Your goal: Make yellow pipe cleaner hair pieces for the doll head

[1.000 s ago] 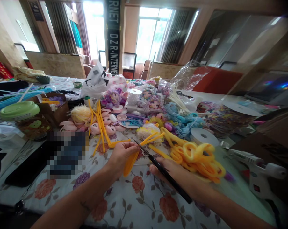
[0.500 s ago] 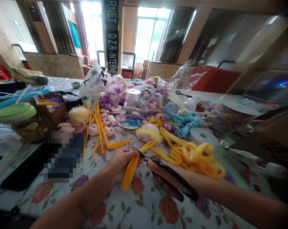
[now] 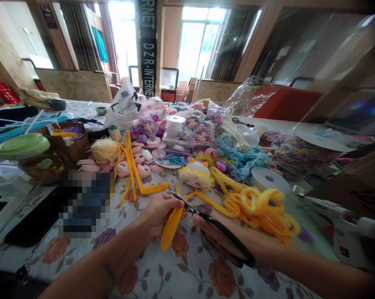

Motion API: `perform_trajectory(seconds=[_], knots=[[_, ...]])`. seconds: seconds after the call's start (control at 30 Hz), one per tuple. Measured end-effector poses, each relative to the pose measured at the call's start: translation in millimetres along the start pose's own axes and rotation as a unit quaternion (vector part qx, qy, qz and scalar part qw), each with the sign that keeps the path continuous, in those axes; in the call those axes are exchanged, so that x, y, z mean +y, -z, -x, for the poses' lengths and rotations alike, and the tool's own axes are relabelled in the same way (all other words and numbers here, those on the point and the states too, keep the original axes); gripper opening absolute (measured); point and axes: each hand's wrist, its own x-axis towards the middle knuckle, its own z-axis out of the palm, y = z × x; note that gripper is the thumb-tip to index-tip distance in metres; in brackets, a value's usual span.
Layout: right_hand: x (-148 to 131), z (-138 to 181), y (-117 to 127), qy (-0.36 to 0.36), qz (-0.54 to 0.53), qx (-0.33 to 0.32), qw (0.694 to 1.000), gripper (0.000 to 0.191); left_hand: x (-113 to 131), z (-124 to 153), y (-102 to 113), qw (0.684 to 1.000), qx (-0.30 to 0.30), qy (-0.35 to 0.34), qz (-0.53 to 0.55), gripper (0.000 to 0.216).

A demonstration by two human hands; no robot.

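Yellow loop [image 3: 171, 231] now shorter beyond scissors [image 3: 206, 216]

Scissor blades [image 3: 188, 208], ctr: smooth grey metal; scissor handles [image 3: 227, 231]: blk plastic, smooth. Folded yellow strip [image 3: 172, 230], near ctr: fuzzy, matt; yellow coil [image 3: 245, 202], R, same plushy nap. Tablecloth [image 3: 153, 270]: smooth, soft sheen, cloth or plastic unclear. Cup lid [image 3: 24, 146], L: pale-green plastic, satin. Open box [image 3: 77, 151] just R of it: brn cardboard, matt. Carrier bag [image 3: 122, 111], far: thin wht plastic, creased. Clear wrap [image 3: 246, 96], far R: crinkly, v. glossy. Glue gun [image 3: 330, 214], R: wht plastic, smooth. Blue yarn [image 3: 242, 160], mid-R: frizzy, matt.
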Motion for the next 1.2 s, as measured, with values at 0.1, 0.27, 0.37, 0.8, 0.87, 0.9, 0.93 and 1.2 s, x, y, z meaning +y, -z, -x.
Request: perform_trajectory(seconds=[0.1,0.27,0.37,0.8,0.87,0.9,0.93,1.2], knots=[[-7,-5,-5,0.086,-0.045,-0.008,0.995,0.052,-2,-1,-2,1.0,0.013,0.01,0.003,0.014],[-8,-11,-12,0.025,-0.166,-0.124,0.978,0.034,2,0,0,1.0,0.013,0.0,0.013,0.015],[0,-12,-17,-0.04,-0.257,-0.163,0.952,0.038,11,0,7,0.999,-0.007,-0.032,0.024,0.015],[24,17,4,0.068,0.208,0.078,0.973,0.026,46,-5,26,0.98,0.089,-0.136,0.118,0.008],[30,18,4,0.068,0.298,0.114,0.945,0.015,43,-6,25,0.985,0.066,-0.13,0.09,0.006],[33,19,4,0.07,0.318,0.122,0.938,0.014,41,-6,25,0.989,0.045,-0.123,0.071,0.007],[35,19,4,0.074,0.323,0.124,0.935,0.017,39,-6,25,0.992,0.021,-0.117,0.051,0.009],[20,13,22,0.208,0.251,0.212,0.921,0.026,24,-9,23,0.992,-0.041,-0.119,-0.021,0.03]])
